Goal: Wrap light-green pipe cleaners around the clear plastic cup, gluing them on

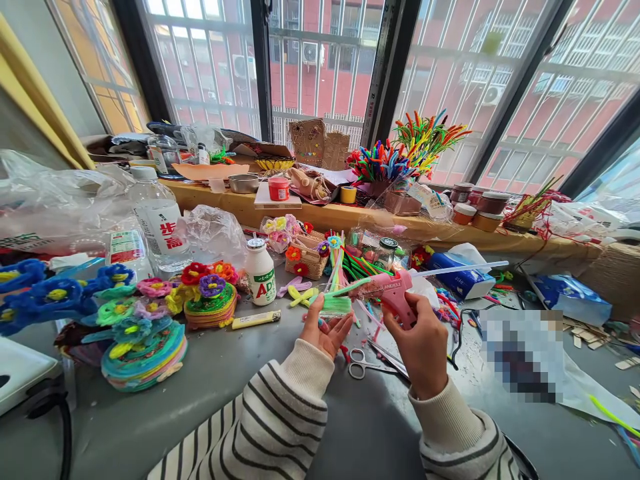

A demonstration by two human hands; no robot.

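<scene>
My left hand point(324, 328) pinches a green coiled pipe-cleaner disc point(335, 305), held edge-on above the grey table. My right hand point(419, 340) is wrapped round the handle of a pink hot glue gun point(391, 291). The gun's nozzle points left and meets the green coil. A clear glue stick point(463, 268) juts out of the gun's back to the right. Scissors point(361, 363) lie on the table just below and between my hands. Both sleeves are white with dark stripes.
Finished pipe-cleaner flowers and coiled discs point(143, 333) lie at the left, with a white bottle point(261, 272) and a big water bottle point(159, 220). A small basket point(310, 257) and loose pipe cleaners sit behind my hands. The wooden sill point(350, 217) holds jars, tape and bunches of pipe cleaners.
</scene>
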